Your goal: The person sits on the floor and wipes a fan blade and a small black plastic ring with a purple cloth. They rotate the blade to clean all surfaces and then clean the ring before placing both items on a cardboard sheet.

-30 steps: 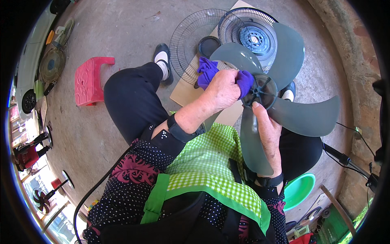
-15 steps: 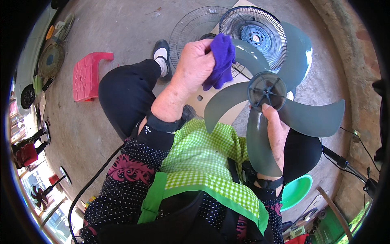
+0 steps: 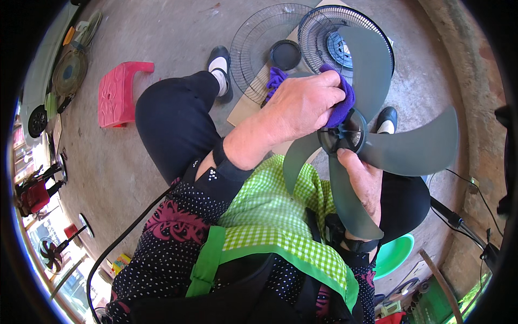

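a grey, see-through fan impeller [image 3: 353, 141], its broad curved blades spread around a round ribbed hub, is held up above the person's lap, between the knees. the right hand [image 3: 362, 181] grips it from below, thumb laid on the lower edge of the hub and the other fingers mostly hidden behind the blades. the left hand [image 3: 310, 100] has its fingers bunched on a purple cloth [image 3: 342, 107], pinching it at the upper left rim of the hub, where one blade begins. more purple fabric [image 3: 275, 80] shows beyond that hand; whether it is the same piece, i cannot tell. under the impeller is the person's green checked apron [image 3: 275, 210]. farther out, a dark fan grille [image 3: 315, 40] with a blue centre, a thinner wire grille [image 3: 251, 46] and a round black ring [image 3: 286, 54] lie near one another, partly over a pale board [image 3: 245, 112] on the concrete floor [image 3: 172, 48]. a pink stool [image 3: 118, 97] stands beyond the left knee, and a green basin [image 3: 398, 256] sits past the right.
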`<move>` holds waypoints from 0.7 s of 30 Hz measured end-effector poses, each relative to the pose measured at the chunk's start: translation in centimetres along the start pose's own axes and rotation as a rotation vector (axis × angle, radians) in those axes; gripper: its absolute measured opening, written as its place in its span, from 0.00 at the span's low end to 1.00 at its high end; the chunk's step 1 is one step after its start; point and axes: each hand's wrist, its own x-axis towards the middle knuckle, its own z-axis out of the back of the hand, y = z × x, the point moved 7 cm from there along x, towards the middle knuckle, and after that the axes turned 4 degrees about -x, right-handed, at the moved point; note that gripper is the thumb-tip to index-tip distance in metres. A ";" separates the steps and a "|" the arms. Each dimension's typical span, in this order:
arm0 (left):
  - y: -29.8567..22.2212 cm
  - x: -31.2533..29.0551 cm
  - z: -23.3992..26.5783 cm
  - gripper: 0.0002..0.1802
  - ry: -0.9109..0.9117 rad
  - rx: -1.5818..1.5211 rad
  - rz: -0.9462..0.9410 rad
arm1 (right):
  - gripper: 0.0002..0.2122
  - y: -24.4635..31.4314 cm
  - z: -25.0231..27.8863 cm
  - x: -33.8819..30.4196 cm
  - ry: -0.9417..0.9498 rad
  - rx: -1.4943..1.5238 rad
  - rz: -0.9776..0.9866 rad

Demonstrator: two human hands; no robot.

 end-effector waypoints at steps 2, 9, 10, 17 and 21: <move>0.2 0.0 -0.3 0.10 0.011 0.019 -0.001 | 0.15 0.6 -0.3 -0.1 0.007 -0.035 0.060; 0.3 0.1 -0.5 0.09 -0.023 -0.099 -0.073 | 0.14 0.8 -0.5 -0.5 -0.010 0.020 0.022; 0.3 0.1 -0.5 0.09 -0.016 -0.115 -0.072 | 0.14 0.6 -0.6 -0.5 -0.011 0.035 0.017; 0.2 0.6 0.9 0.12 -0.044 -0.202 -0.049 | 0.22 0.6 -0.6 0.0 -0.006 0.060 0.026; 2.8 0.1 1.8 0.12 -0.156 -0.856 0.372 | 0.20 1.0 -0.2 0.1 -0.037 0.189 -0.003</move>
